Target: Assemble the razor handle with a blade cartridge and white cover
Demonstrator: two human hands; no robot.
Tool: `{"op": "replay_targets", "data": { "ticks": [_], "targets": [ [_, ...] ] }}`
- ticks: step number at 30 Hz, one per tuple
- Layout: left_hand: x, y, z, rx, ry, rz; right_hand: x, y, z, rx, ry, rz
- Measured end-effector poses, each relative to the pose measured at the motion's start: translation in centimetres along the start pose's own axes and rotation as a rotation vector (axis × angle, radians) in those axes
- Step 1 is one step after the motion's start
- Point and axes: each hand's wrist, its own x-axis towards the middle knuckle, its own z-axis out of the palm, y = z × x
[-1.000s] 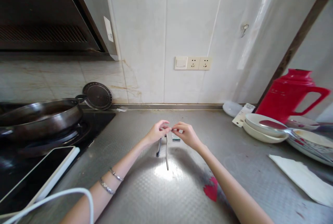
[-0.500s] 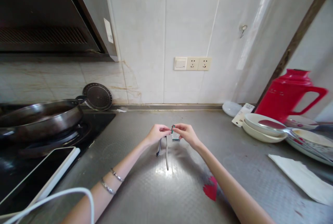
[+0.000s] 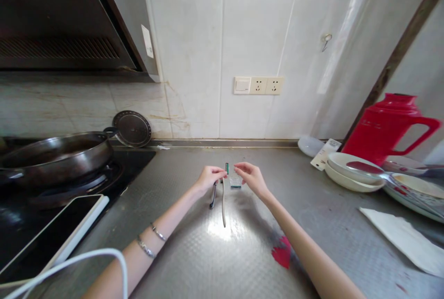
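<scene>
My left hand (image 3: 210,178) is closed in a pinch at the middle of the counter. A narrow green piece (image 3: 227,168) stands up from its fingertips, too small for me to tell its kind. My right hand (image 3: 252,178) is just to the right, its thumb and fingers apart and nothing visible between them. Between the hands, near my right fingertips, lies a small clear case (image 3: 235,182) with a dark green edge. Below my left fingertips a pale cord-like strip (image 3: 224,206) and a slim dark thing with a rounded end (image 3: 212,199) lie side by side.
A metal pan (image 3: 55,151) sits on the stove at left, with a phone (image 3: 52,239) and white cable (image 3: 104,252) nearer. At right are a red thermos (image 3: 385,127), stacked bowls (image 3: 347,181) and a white paper sheet (image 3: 402,239). A red heart-shaped patch (image 3: 281,253) is near my right forearm.
My right hand has moved off the green piece and its fingers have parted. The green piece now stands upright in my left fingertips, and more of the clear case shows.
</scene>
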Motion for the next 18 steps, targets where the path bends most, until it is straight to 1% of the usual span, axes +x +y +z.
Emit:
{"op": "replay_targets", "data": {
  "ticks": [2,5,11,18],
  "targets": [
    [0.02,0.02,0.02,-0.05,0.038,-0.018,-0.13,-0.06,0.15,-0.035,0.005,-0.025],
    [-0.1,0.15,0.13,-0.077,0.058,-0.038,-0.38,-0.16,0.55,-0.051,-0.036,-0.039],
    [-0.43,0.48,0.46,-0.093,0.023,-0.032,-0.64,-0.16,0.9,-0.088,-0.086,-0.084],
    [-0.43,0.58,0.48,-0.107,-0.002,-0.035,-0.67,-0.34,0.9,-0.095,-0.089,-0.061]
  ]
}}
